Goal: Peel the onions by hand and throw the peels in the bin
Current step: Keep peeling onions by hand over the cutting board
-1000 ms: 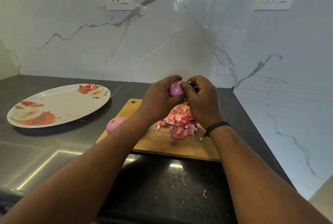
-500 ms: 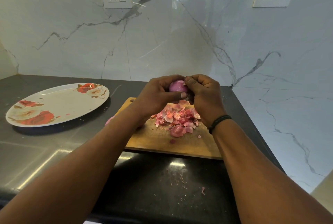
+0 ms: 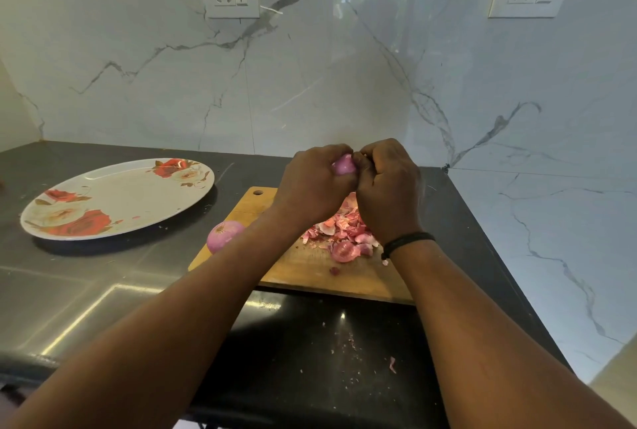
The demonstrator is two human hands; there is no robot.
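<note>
Raised slightly, left hand (image 3: 312, 184) and right hand (image 3: 387, 187) grip onion (image 3: 343, 165).

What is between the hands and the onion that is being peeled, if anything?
Nothing visible. The left hand grips the onion directly, and the right hand pinches at its top end, above the peels on the cutting board. No bin shows in this view.
</note>
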